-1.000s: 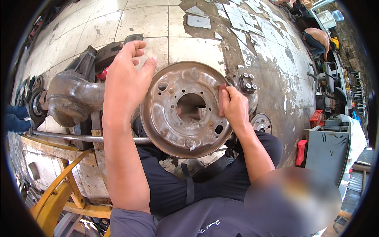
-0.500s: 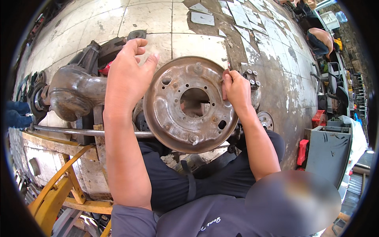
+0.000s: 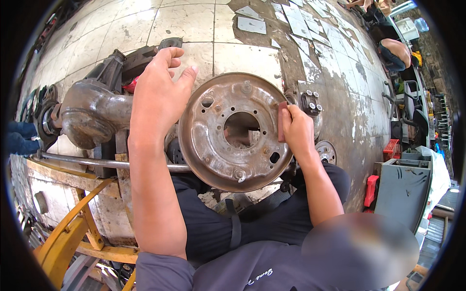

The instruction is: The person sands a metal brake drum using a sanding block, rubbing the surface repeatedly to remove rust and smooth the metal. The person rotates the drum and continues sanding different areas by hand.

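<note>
In front of me a round metal brake backing plate (image 3: 208, 140) stands over my lap, its brown-grey face toward me, with a large centre hole and smaller bolt holes. My right hand (image 3: 299, 131) is closed on a reddish-brown piece of sandpaper (image 3: 281, 122), which lies against the plate's right rim area. Raised at the plate's upper left is my left hand (image 3: 161, 89), its fingers apart and holding nothing. It does not appear to grip the plate.
At left lies a heavy axle housing (image 3: 87, 114) with a long metal rod (image 3: 107, 162) below it. A yellow frame (image 3: 68, 247) is lower left. Broken tiles (image 3: 296, 22) lie beyond. A grey cabinet (image 3: 400, 189) stands right, and another person (image 3: 394, 52) crouches far right.
My right hand and the sandpaper have moved slightly right and down along the plate's rim. My left hand stays nearly where it was. The plate appears slightly lower in the view.
</note>
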{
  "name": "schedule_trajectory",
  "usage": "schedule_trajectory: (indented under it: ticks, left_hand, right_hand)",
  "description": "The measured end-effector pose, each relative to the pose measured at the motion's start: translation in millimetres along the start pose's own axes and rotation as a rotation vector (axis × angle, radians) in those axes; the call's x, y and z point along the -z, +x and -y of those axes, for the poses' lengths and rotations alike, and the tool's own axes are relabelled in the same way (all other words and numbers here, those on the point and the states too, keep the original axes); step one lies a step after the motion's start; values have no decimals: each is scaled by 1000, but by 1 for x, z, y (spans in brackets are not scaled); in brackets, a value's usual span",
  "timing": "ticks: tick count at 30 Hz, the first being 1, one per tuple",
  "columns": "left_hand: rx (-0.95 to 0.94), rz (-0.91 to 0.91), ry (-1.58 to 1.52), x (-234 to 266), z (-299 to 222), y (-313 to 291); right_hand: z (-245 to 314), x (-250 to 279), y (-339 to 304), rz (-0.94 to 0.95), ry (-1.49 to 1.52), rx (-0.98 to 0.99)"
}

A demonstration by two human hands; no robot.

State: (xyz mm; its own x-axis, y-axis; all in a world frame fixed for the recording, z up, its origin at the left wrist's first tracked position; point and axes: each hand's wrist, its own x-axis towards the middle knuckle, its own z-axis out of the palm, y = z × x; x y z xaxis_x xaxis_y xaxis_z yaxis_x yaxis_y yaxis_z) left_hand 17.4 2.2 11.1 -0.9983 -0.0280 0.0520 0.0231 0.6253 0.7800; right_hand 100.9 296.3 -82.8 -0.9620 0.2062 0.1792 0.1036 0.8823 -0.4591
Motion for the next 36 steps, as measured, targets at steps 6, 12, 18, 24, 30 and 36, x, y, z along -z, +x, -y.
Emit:
schedule_trajectory:
  ticks: [6,12,18,24,30,36]
  left_hand:
    - [4,11,-21,-2,0,-4]
    - [-14,14,34,0,4,1]
    - [57,114,83,-7,6,-3]
    - [31,79,85,-4,4,-3]
    - [35,92,72,-3,2,-1]
    - [56,90,58,-5,0,-1]
  right_hand:
    - [-1,-14,29,-16,33,-35]
    - [-10,-5,-7,-72,18,46]
    - [0,-7,32,45,72,-52]
    - [-11,19,10,123,84,-97]
    - [-9,37,46,235,-18,-127]
    - [-8,15,32,167,-30,-8]
